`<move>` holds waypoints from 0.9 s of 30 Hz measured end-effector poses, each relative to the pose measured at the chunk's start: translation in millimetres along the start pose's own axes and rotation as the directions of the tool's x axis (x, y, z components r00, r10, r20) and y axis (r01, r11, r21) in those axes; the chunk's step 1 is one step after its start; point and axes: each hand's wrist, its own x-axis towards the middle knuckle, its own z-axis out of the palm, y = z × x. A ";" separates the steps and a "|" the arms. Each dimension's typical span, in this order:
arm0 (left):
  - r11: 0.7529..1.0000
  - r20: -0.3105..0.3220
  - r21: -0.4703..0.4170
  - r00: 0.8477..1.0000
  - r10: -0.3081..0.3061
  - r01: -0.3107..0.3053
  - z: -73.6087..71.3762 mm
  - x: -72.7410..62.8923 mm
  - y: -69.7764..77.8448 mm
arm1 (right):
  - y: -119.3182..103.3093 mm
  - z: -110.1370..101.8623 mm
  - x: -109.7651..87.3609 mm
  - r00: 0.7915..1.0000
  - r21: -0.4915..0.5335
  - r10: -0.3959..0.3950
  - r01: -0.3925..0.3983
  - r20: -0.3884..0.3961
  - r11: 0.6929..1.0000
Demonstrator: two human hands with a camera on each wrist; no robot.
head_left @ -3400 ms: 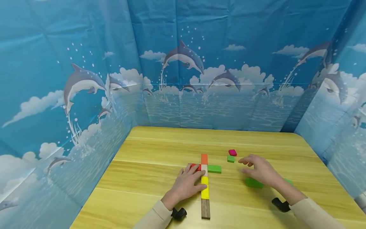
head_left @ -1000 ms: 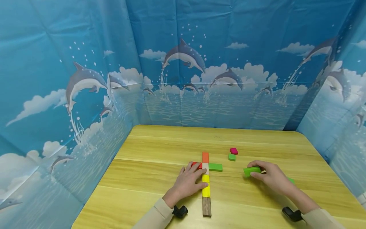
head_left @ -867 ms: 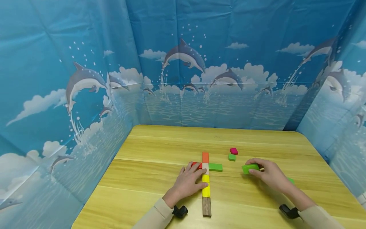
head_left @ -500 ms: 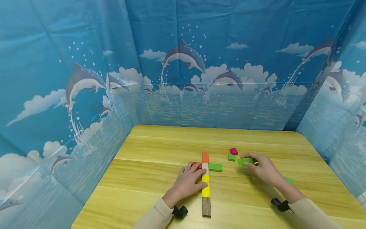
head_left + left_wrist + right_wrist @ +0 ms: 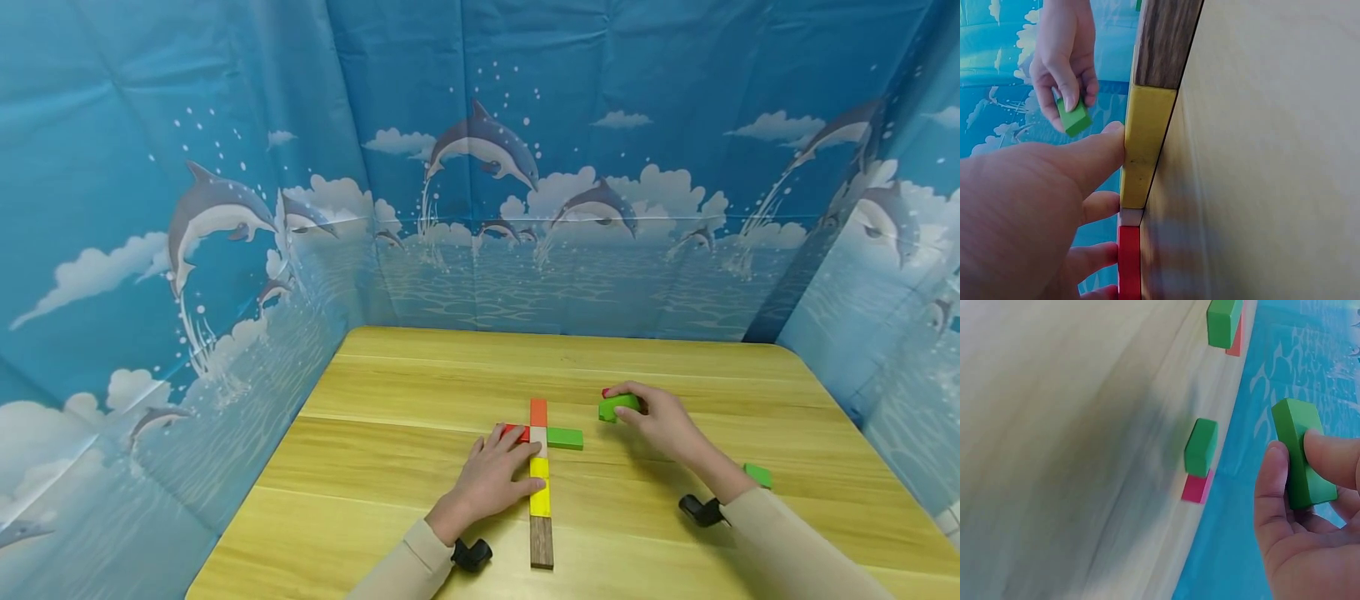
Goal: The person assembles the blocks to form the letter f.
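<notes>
My left hand (image 5: pixel 491 475) lies spread over a cross of flat blocks, its fingers resting on the red block (image 5: pixel 516 433), the pale block (image 5: pixel 538 442) and the yellow blocks (image 5: pixel 1147 137). An orange block (image 5: pixel 538 412) tops this cross, a brown block (image 5: pixel 542 542) ends it nearest me, and a green block (image 5: pixel 564 438) forms its right arm. My right hand (image 5: pixel 663 421) pinches another green block (image 5: pixel 1304 450) between thumb and fingers, raised off the table. Below it lie a small green block (image 5: pixel 1200 448) and a pink piece (image 5: pixel 1197 489), both partly hidden in the head view.
One more green block (image 5: pixel 758 475) lies on the wooden table (image 5: pixel 420 375) beside my right forearm. A blue dolphin-print curtain (image 5: pixel 420 283) surrounds the table's back and sides. Each wrist wears a black camera mount (image 5: pixel 472 556).
My right hand has picked up the green block from the table and carried it left and away from me, over the small green block. The left hand has stayed on the cross.
</notes>
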 end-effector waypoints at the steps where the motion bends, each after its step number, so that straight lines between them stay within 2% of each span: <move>1: 1.000 0.001 0.000 1.000 -0.001 0.001 0.1 0.1 -0.2 | -1.4 1.7 2.7 1.000 0.002 0.002 -0.002 0.004 1.000; 8: 1.000 0.005 -0.002 1.000 -0.009 0.009 -2.0 0.2 0.8 | -11.6 14.0 21.5 1.000 0.008 -0.010 0.010 0.008 1.000; 15: 1.000 0.009 -0.006 1.000 -0.007 0.007 -2.5 0.6 1.8 | -19.1 23.4 36.4 1.000 0.072 0.004 -0.006 0.028 0.997; 27: 1.000 0.011 -0.013 1.000 -0.002 0.002 -3.1 -1.2 1.7 | -21.6 36.3 57.5 0.999 0.103 -0.003 -0.002 0.049 0.995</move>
